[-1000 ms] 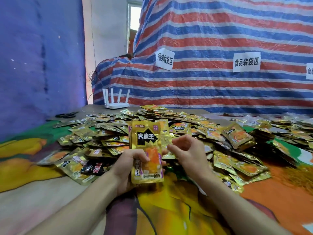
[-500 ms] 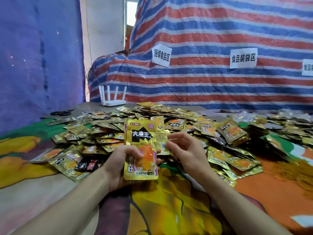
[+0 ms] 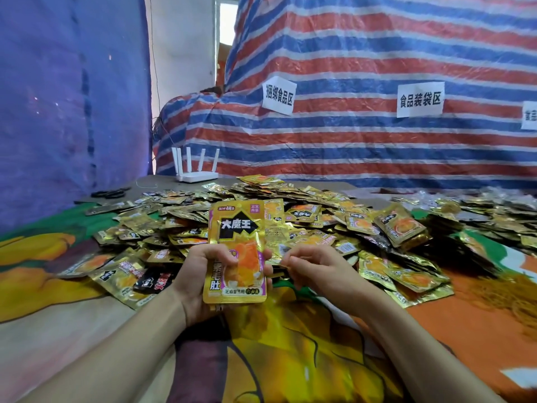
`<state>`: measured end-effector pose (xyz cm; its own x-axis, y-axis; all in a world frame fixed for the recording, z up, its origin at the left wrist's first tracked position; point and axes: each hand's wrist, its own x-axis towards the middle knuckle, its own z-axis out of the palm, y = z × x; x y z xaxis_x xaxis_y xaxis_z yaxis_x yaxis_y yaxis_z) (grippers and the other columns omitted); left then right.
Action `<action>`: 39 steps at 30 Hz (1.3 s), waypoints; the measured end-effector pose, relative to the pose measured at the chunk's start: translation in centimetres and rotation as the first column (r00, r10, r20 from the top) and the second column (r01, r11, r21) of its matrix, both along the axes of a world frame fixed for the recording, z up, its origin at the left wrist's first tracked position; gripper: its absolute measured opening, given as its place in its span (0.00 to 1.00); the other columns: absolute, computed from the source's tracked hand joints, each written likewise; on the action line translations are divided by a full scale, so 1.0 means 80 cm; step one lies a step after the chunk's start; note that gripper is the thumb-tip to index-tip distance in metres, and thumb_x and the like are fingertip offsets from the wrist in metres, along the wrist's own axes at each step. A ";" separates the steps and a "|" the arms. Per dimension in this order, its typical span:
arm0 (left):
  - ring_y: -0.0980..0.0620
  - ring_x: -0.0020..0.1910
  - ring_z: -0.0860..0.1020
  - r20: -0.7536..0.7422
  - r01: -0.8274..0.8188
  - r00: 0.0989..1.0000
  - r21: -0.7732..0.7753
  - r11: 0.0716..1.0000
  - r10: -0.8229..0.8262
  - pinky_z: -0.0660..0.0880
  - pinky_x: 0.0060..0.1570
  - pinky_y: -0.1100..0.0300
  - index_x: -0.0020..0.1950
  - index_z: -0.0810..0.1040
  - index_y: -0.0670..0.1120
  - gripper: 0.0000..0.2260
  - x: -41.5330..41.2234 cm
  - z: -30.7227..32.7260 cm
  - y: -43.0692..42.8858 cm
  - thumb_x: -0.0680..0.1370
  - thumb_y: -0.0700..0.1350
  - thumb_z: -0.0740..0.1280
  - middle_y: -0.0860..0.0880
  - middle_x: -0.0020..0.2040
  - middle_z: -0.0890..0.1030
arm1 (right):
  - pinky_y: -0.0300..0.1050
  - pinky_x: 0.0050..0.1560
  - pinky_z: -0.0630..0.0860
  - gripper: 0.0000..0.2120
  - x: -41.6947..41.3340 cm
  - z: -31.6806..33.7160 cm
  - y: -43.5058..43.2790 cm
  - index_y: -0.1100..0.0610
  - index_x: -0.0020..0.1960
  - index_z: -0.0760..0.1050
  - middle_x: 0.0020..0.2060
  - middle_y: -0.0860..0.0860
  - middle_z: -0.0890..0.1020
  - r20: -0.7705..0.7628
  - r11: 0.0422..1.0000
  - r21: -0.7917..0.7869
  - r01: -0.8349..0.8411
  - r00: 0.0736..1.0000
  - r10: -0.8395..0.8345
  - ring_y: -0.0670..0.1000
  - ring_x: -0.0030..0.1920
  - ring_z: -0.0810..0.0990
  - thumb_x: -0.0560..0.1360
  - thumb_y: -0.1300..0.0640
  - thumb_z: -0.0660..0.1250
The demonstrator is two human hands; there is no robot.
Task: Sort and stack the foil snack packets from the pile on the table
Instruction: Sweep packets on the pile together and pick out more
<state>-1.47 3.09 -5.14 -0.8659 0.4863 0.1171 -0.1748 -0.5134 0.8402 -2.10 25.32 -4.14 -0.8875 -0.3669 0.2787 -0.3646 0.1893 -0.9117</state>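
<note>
behind pile [image 3: 319, 210]: router [image 3: 197, 173] | striped tarp [image 3: 377, 53], labels [image 3: 420, 99] | left hand [image 3: 200, 274] holds packet [image 3: 236, 228]

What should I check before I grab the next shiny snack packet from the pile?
1. The left hand grips the packet firmly: ok, thumb across its front.
2. The packet stands upright, printed front facing you: ok.
3. More packets stacked neatly behind it: cannot tell, hidden.
4. The right hand is free to grab: cannot tell; its curled fingers sit at a packet's edge in the pile.
5. The pile is near enough: ok, it lies just behind both hands.
</note>
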 end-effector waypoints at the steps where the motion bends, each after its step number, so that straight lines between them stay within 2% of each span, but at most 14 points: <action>1: 0.38 0.49 0.82 0.000 0.009 1.000 0.013 1.000 -0.009 0.78 0.54 0.43 0.59 0.81 0.34 0.26 0.000 0.000 0.000 0.61 0.36 0.69 0.37 0.55 0.81 | 0.36 0.35 0.71 0.12 0.001 0.003 0.000 0.61 0.45 0.78 0.33 0.53 0.75 0.073 0.996 -0.084 -0.043 0.996 0.050 0.48 0.33 0.73 0.83 0.68 0.58; 6: 0.40 0.47 0.80 0.006 0.094 0.995 0.074 0.993 -0.095 0.76 0.54 0.43 0.59 0.78 0.33 0.22 0.003 0.003 0.004 0.65 0.35 0.64 0.38 0.54 0.78 | 0.46 0.43 0.65 0.07 0.002 0.017 0.005 0.59 0.37 0.73 0.37 0.56 0.76 0.249 0.885 -0.456 -0.089 0.942 0.223 0.54 0.39 0.72 0.72 0.63 0.58; 9: 0.41 0.48 0.78 -0.010 0.161 0.987 0.062 0.985 -0.161 0.73 0.57 0.44 0.58 0.77 0.34 0.20 0.008 0.007 0.009 0.68 0.36 0.59 0.39 0.53 0.75 | 0.48 0.50 0.69 0.07 0.009 0.023 0.011 0.57 0.32 0.71 0.32 0.53 0.74 0.245 0.687 -0.717 -0.122 0.878 0.412 0.55 0.39 0.75 0.67 0.61 0.57; 11: 0.41 0.49 0.77 -0.014 0.191 0.982 0.064 0.979 -0.190 0.72 0.58 0.44 0.59 0.75 0.34 0.20 0.009 0.006 0.010 0.69 0.36 0.57 0.39 0.53 0.73 | 0.49 0.50 0.76 0.06 0.012 0.025 0.017 0.59 0.36 0.75 0.27 0.50 0.71 0.188 0.519 -0.848 -0.107 0.856 0.482 0.53 0.33 0.75 0.67 0.62 0.60; 13: 0.40 0.49 0.77 -0.009 0.195 0.981 0.038 0.980 -0.195 0.71 0.59 0.44 0.59 0.76 0.34 0.21 0.009 0.004 0.010 0.69 0.36 0.57 0.39 0.53 0.73 | 0.45 0.43 0.82 0.14 0.009 0.025 0.022 0.64 0.49 0.83 0.29 0.48 0.76 0.165 0.464 -0.879 -0.111 0.842 0.514 0.47 0.27 0.73 0.69 0.65 0.62; 16: 0.38 0.47 0.82 0.028 0.113 0.993 -0.063 0.992 -0.112 0.78 0.52 0.45 0.56 0.82 0.32 0.22 0.003 0.001 0.008 0.64 0.35 0.62 0.35 0.51 0.80 | 0.39 0.32 0.82 0.21 0.002 0.023 0.017 0.56 0.62 0.83 0.53 0.54 0.86 0.191 0.622 -0.769 -0.150 0.874 0.447 0.46 0.29 0.80 0.72 0.68 0.64; 18: 0.38 0.44 0.84 0.058 0.014 0.998 -0.161 0.987 -0.004 0.82 0.45 0.46 0.50 0.85 0.33 0.21 0.001 -0.001 0.009 0.59 0.34 0.64 0.34 0.49 0.83 | 0.44 0.35 0.84 0.26 -0.001 0.017 0.011 0.51 0.66 0.79 0.61 0.58 0.83 0.167 0.736 -0.661 -0.144 0.929 0.331 0.55 0.44 0.87 0.71 0.69 0.66; 20: 0.40 0.42 0.84 0.066 -0.056 0.995 -0.234 0.971 0.073 0.83 0.43 0.48 0.46 0.86 0.35 0.18 0.004 0.000 0.012 0.59 0.37 0.66 0.35 0.47 0.84 | 0.52 0.40 0.85 0.29 -0.003 0.010 0.006 0.48 0.65 0.80 0.61 0.58 0.83 0.143 0.795 -0.598 -0.101 0.963 0.229 0.63 0.54 0.85 0.68 0.69 0.73; 22: 0.42 0.39 0.83 0.051 -0.080 0.994 -0.268 0.960 0.097 0.82 0.42 0.51 0.45 0.86 0.36 0.16 0.007 0.002 0.017 0.62 0.38 0.64 0.36 0.45 0.84 | 0.56 0.45 0.84 0.33 -0.003 0.004 0.000 0.45 0.65 0.80 0.62 0.57 0.82 0.118 0.850 -0.521 -0.080 0.979 0.165 0.63 0.57 0.84 0.64 0.66 0.79; 26: 0.43 0.39 0.83 0.007 -0.075 0.997 -0.330 0.941 0.081 0.82 0.41 0.51 0.41 0.86 0.39 0.14 0.012 0.002 0.023 0.64 0.37 0.63 0.37 0.43 0.84 | 0.56 0.53 0.83 0.37 0.004 -0.002 -0.011 0.41 0.64 0.78 0.62 0.52 0.81 0.008 0.950 -0.306 -0.063 0.998 0.068 0.55 0.58 0.84 0.59 0.59 0.84; 28: 0.44 0.37 0.83 -0.042 -0.064 0.998 -0.361 0.930 0.052 0.82 0.38 0.53 0.39 0.86 0.40 0.13 0.018 0.004 0.026 0.62 0.36 0.64 0.39 0.40 0.83 | 0.53 0.53 0.83 0.36 0.008 0.002 -0.014 0.41 0.61 0.77 0.60 0.51 0.81 -0.056 0.959 -0.280 -0.040 0.998 0.025 0.52 0.57 0.84 0.56 0.54 0.84; 33: 0.47 0.32 0.81 -0.206 -0.201 0.971 -0.415 0.887 0.123 0.79 0.33 0.59 0.31 0.83 0.41 0.09 0.029 0.008 0.031 0.60 0.35 0.63 0.41 0.34 0.82 | 0.50 0.58 0.81 0.38 0.014 0.014 -0.016 0.39 0.63 0.73 0.56 0.42 0.80 -0.267 0.997 -0.065 0.052 0.961 -0.068 0.45 0.58 0.81 0.56 0.47 0.83; 36: 0.46 0.34 0.81 -0.251 -0.215 0.961 -0.399 0.891 0.120 0.80 0.35 0.56 0.36 0.83 0.39 0.11 0.033 0.009 0.033 0.62 0.35 0.61 0.39 0.36 0.82 | 0.56 0.52 0.84 0.37 0.017 0.023 -0.016 0.37 0.64 0.72 0.60 0.40 0.78 -0.319 1.000 -0.004 0.018 0.948 -0.018 0.45 0.62 0.79 0.60 0.53 0.84; 39: 0.46 0.36 0.81 -0.318 -0.256 0.941 -0.436 0.862 0.119 0.80 0.37 0.55 0.43 0.80 0.37 0.14 0.034 0.009 0.034 0.62 0.37 0.61 0.40 0.38 0.82 | 0.53 0.53 0.84 0.38 0.020 0.032 -0.014 0.36 0.67 0.70 0.62 0.36 0.75 -0.418 0.992 0.126 0.029 0.908 0.027 0.45 0.63 0.77 0.64 0.57 0.84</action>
<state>1.24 5.83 -4.46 -0.9132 0.3742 0.1617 0.1542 -0.0502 0.9868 -0.51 24.19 -1.60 -0.7003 -0.4228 0.5751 -0.7063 0.2935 -0.6442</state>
